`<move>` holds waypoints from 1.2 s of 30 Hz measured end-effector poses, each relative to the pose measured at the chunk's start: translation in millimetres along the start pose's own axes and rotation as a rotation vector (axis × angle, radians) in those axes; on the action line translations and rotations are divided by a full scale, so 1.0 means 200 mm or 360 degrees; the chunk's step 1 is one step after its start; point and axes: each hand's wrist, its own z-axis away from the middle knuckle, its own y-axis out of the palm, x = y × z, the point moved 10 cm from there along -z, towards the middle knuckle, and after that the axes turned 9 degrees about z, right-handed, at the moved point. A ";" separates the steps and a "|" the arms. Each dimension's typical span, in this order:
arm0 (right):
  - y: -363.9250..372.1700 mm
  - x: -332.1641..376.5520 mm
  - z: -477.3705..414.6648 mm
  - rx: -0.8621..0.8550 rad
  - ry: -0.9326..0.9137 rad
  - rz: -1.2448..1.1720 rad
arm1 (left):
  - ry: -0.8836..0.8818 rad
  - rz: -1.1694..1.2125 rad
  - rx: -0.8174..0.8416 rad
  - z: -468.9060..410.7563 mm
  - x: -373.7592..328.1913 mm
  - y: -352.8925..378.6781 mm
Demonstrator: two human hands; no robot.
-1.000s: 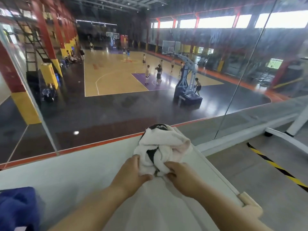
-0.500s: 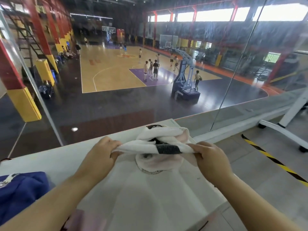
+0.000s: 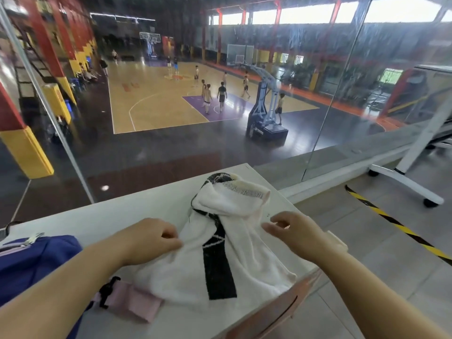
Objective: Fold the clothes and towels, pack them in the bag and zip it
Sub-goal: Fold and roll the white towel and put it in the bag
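On the white table (image 3: 146, 206), close to its right end, lies the towel (image 3: 244, 260), white with a black stripe (image 3: 217, 265) running down its length. The near half is laid flat while the far end is bunched into a hump, so I judge it is being drawn out flat along the tabletop to give clean edges for the first fold.

The left hand (image 3: 149, 238) sits at the towel's left edge with fingers curled under and the thumb against them, and it seems to pinch the hem there. The right hand (image 3: 291, 228) is at the opposite edge, its fingers bent and drawn close to the thumb. Blur hides whether it nips the cloth or only hovers over it, so I cannot tell. One hand on each side suits pulling the cloth taut across its width.

Under the towel's near-left corner lies a pink cloth (image 3: 137, 302) with a black strap, probably waiting its turn. The blue bag (image 3: 36, 260) stands at the table's left, within reach for packing.
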 end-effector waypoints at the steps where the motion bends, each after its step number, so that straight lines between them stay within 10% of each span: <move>1: -0.01 -0.02 -0.03 -0.0082 0.0080 -0.0102 | 0.0022 0.0058 -0.0155 -0.04 -0.01 -0.03; 5: 0.06 0.00 -0.17 -0.0006 0.0139 -0.0355 | -0.0083 0.0357 -0.0496 -0.23 0.02 -0.08; 18: -0.15 -0.21 -0.41 -0.0679 0.0301 -0.0891 | 0.0209 0.0433 -0.0383 -0.39 -0.08 -0.05; 26: -0.16 -0.35 -0.36 -0.0591 0.0412 -0.0899 | 0.0138 0.0268 0.0115 -0.24 -0.05 -0.05; 36: -0.04 -0.24 -0.28 -0.0305 0.0181 -0.1175 | -0.0319 0.1574 -0.0051 -0.43 -0.13 0.10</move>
